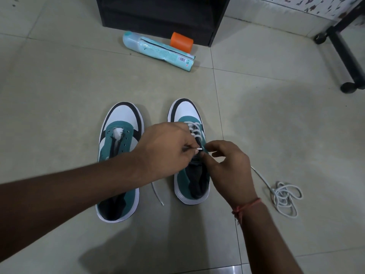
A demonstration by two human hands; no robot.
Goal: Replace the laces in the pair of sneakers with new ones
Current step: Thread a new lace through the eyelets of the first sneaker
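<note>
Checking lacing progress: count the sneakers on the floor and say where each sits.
2: the unlaced sneaker sits left; the partly laced sneaker sits right, under both hands.

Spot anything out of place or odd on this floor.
A bottle lies on its side by the black cabinet. A loose lace sits tangled right of the shoes. The left shoe has no lace.

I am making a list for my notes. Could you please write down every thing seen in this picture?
Sneakers: 2, teal-white-black, on floor; left one unlaced, right one partly laced.
Lace: 1, white, in right sneaker.
Spare lace: 1, white, bundled on floor, right.
Bottle: 1, pale teal, lying by cabinet.
Cap: 1, orange, behind bottle.
Cabinet: 1, black, top.
Stand: 1, black, top right.
Left hand: pinches lace tip.
Right hand: pinches at the eyelets.
</note>
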